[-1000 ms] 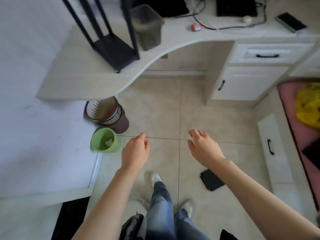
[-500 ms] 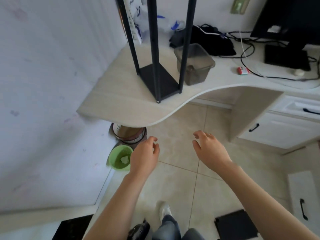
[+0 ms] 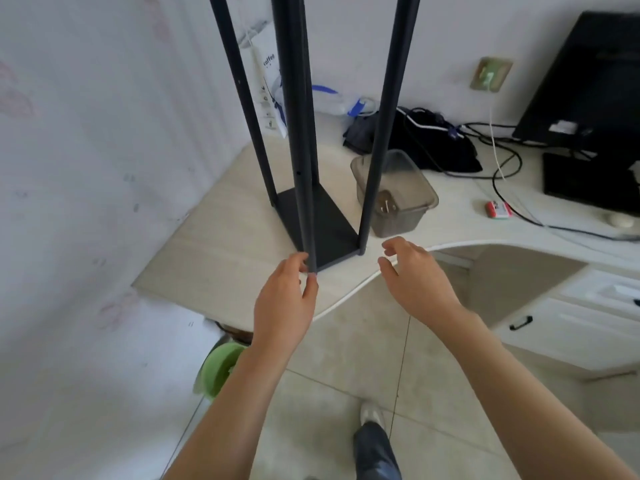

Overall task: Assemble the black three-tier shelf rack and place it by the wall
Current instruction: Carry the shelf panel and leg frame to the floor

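Single view: one wide-angle camera worn on my head. It faces forward and steeply down, and straight lines bow toward the frame edges. My arms [image 3: 225,427] enter from the bottom edge. My left hand [image 3: 282,303] and right hand [image 3: 415,282] sit near frame centre, close to the lens. The desk [image 3: 214,244] edge crosses mid-frame, level with the fingertips. The rack [image 3: 322,223] stands on the desk, its posts running out of the top edge. The floor [image 3: 346,358] and my shoe [image 3: 372,414] lie almost directly beneath the lens. The wall [image 3: 86,168] fills the left side.
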